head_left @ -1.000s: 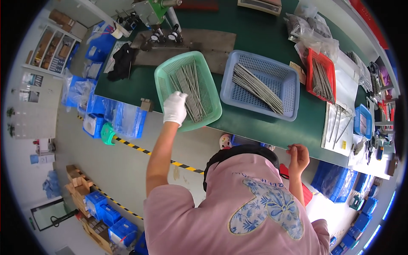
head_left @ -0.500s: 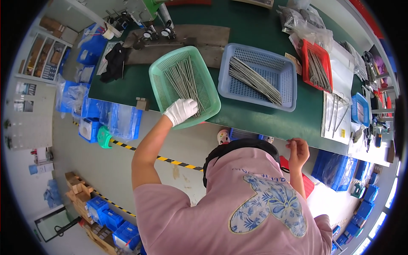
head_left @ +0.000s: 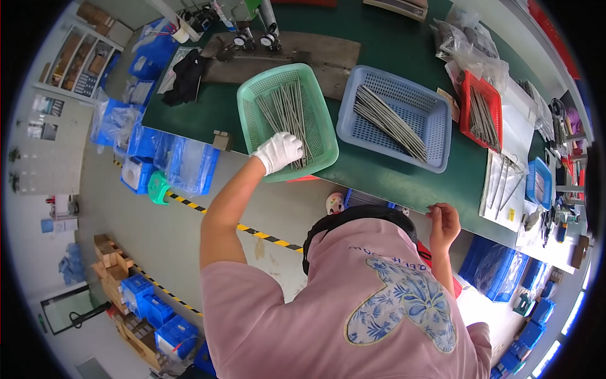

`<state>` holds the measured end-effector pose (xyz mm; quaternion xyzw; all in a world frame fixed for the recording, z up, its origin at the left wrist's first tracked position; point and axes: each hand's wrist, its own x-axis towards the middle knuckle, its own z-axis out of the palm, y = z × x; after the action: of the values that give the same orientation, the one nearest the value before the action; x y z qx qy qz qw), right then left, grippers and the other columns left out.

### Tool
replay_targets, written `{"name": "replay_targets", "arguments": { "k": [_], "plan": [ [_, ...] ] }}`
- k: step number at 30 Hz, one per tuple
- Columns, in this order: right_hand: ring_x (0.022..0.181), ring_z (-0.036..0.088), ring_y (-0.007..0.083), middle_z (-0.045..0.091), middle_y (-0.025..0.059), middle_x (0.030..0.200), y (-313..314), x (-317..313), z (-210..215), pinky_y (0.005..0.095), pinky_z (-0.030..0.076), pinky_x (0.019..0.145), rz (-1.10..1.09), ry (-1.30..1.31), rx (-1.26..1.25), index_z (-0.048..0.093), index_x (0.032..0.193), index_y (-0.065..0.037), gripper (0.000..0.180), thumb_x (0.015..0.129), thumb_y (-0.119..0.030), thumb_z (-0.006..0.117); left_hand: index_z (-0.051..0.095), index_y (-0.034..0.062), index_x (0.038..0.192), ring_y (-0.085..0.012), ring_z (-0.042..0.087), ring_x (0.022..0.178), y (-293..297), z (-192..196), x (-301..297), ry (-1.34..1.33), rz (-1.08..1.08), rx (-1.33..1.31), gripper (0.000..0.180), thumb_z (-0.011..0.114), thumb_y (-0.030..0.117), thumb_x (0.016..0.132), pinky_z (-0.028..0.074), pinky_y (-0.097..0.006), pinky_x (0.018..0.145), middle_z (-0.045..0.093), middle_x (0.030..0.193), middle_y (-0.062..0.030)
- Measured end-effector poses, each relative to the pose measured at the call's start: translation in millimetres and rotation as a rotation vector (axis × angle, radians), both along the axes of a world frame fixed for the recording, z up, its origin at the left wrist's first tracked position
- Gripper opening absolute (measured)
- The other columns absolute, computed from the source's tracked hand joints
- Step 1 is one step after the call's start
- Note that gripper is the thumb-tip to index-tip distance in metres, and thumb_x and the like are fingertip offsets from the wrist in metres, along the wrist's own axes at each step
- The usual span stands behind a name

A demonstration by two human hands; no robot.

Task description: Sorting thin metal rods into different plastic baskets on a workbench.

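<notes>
Thin grey rods [head_left: 282,108] lie in a pale green basket [head_left: 244,123] near the left end of the table [head_left: 394,184]. Long axis runs roughly away from the person, close to the basket's own length; far ends splay out in a loose fan, several leaning left, near ends bunch toward the near wall. Left hand [head_left: 279,153], in a white fabric glove, is over those near ends, fingers curled down with little opening; cannot tell if any rod is gripped. Right hand [head_left: 445,221] is bare, raised at the near table edge, fingers bent in loosely; can't tell whether it has hold of anything.

Rods look straight, slim, matte, metal-like. Green basket: perforated plastic, rounded corners. Right of it, a blue basket [head_left: 436,114], perforated plastic, rectangular, holds a tighter bundle of similar rods [head_left: 390,123] lying diagonally, far left to near right. Further right, a smaller red basket [head_left: 466,85] has more rods [head_left: 484,119], steeper slant, same lean. Table surface smooth, dark green. Behind the green basket: flat brownish metal plate [head_left: 315,52]; left of it, crumpled black cloth [head_left: 187,76].
</notes>
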<state>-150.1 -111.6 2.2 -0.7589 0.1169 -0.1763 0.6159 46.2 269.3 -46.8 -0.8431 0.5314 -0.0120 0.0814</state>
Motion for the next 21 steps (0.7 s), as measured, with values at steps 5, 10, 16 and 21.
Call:
{"name": "replay_targets", "arguments": {
  "k": [5, 10, 16, 21],
  "plan": [
    [0.071, 0.057, 0.0125, 0.06, 0.0104, 0.085, -2, 3, -5, 0.0235, 0.047, 0.066, 0.011, 0.016, 0.058, 0.052, 0.091, 0.003, 0.008, 0.087, -0.002, 0.047, 0.053, 0.012, 0.07, -0.0185, 0.053, 0.072, -4, -4, 5, -0.001, -0.047, -0.001, 0.006, 0.049, 0.016, 0.07, 0.044, -0.031, 0.063, 0.049, 0.073, -0.0019],
    [0.077, 0.057, 0.0159, 0.058, 0.0112, 0.087, 18, 25, 27, 0.0276, 0.047, 0.068, 0.186, 0.071, 0.172, 0.049, 0.088, 0.001, 0.016, 0.089, -0.009, 0.037, 0.056, 0.0124, 0.068, -0.0182, 0.053, 0.076, -15, -6, 12, -0.047, -0.037, 0.092, 0.008, 0.05, 0.016, 0.07, 0.045, -0.031, 0.062, 0.051, 0.078, -0.0018],
    [0.071, 0.059, 0.0302, 0.06, 0.0142, 0.086, 137, 66, 129, 0.036, 0.047, 0.057, 1.332, -0.358, 0.107, 0.056, 0.096, -0.002, 0.028, 0.079, -0.023, 0.055, 0.059, 0.0089, 0.086, -0.0227, 0.051, 0.098, -13, -6, 12, 0.063, 0.05, 0.194, 0.016, 0.048, 0.015, 0.076, 0.046, -0.036, 0.079, 0.054, 0.099, -0.0066],
    [0.062, 0.059, 0.0345, 0.06, 0.0183, 0.066, 225, 57, 189, 0.0441, 0.044, 0.056, 1.263, -0.387, -0.09, 0.062, 0.079, -0.004, 0.03, 0.071, -0.033, 0.057, 0.058, 0.0097, 0.079, -0.0266, 0.052, 0.092, -19, -1, 11, 0.105, 0.066, 0.197, 0.013, 0.048, 0.017, 0.075, 0.045, -0.041, 0.074, 0.053, 0.093, -0.0098]
  ]
}}
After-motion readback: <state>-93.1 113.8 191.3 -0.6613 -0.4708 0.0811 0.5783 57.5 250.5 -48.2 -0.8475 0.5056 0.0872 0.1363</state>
